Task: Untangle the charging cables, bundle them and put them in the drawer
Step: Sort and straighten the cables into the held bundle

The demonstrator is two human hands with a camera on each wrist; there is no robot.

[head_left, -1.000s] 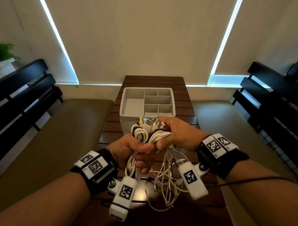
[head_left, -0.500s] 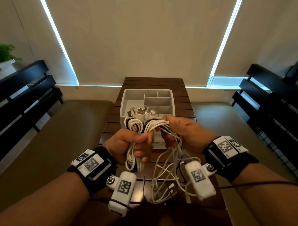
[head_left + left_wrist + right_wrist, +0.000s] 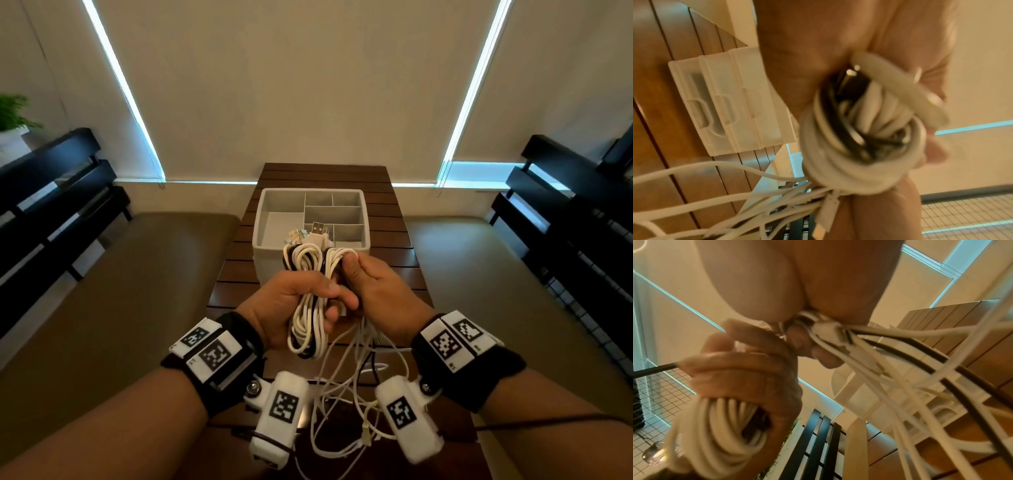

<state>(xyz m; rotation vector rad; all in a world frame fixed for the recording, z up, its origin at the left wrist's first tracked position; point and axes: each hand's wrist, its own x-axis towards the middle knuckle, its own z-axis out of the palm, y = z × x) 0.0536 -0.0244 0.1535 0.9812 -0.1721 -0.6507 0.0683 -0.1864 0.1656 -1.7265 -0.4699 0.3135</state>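
Two hands are seen at centre frame with the charging cables (image 3: 310, 291) held between them, above the near end of the slatted wooden table (image 3: 233, 274). Bundling is judged partly done: a coil of white and black loops is gathered, while loose tails (image 3: 346, 387) hang tangled toward the lower centre. Nothing is yet placed in the white divided drawer organiser (image 3: 274, 212) just beyond the hands; USB plugs (image 3: 317, 229) are seen sticking up from the coil in front of it. The left hand (image 3: 291, 301) is curled round the coil's middle, fingers wrapped across the loops. The right hand (image 3: 376, 291) is pinching the upper right strands, thumb on top, with tails trailing below its palm. Remaining work is judged to be taking up the tails, securing the bundle, then lowering it into a compartment.
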